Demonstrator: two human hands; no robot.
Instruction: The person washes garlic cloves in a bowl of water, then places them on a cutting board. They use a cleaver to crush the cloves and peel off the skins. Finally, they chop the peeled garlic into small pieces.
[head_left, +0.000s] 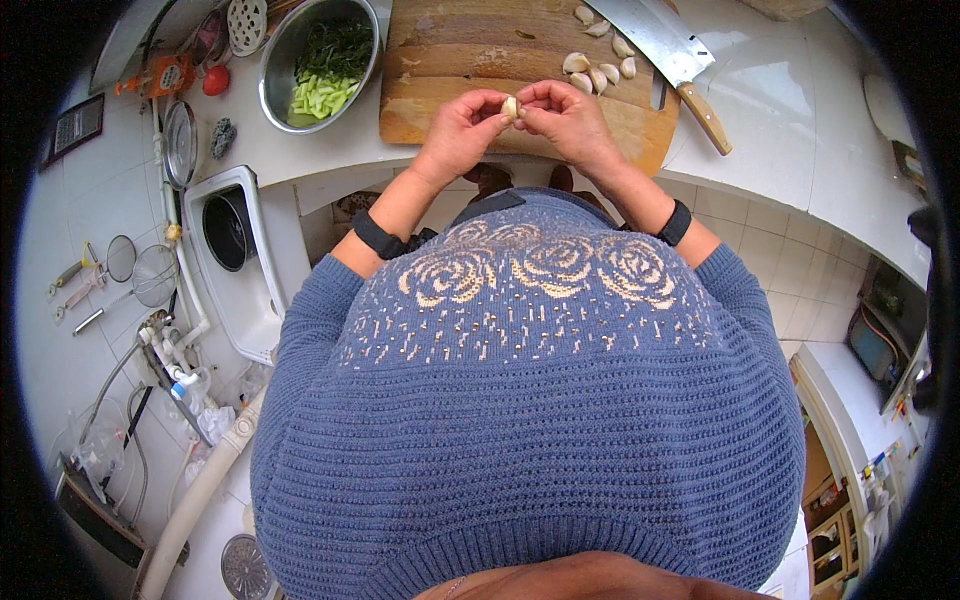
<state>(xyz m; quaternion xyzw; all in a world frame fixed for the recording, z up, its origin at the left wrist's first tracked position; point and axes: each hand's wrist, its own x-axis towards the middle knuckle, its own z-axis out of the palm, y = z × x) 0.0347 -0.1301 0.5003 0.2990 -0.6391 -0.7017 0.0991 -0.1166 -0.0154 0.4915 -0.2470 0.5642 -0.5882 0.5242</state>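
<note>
My left hand (466, 129) and my right hand (564, 120) meet over the near edge of a wooden cutting board (450, 82). Between their fingertips they hold one pale garlic clove (510, 107). Several unpeeled garlic cloves (576, 63) lie on the board just beyond my right hand, and a bit of skin (525, 34) lies near its middle. A cleaver (660, 37) with a wooden handle rests across the board's right edge, its handle over the white counter.
Left of the board stands a steel bowl (268, 97) with chopped green vegetables and dark leaves. Farther left are a red round item (216, 80), a scouring pad (223, 138), a metal lid (180, 145) and a sink (259, 322) with a dark pot (227, 229). Strainers (155, 275) hang on the tiled wall.
</note>
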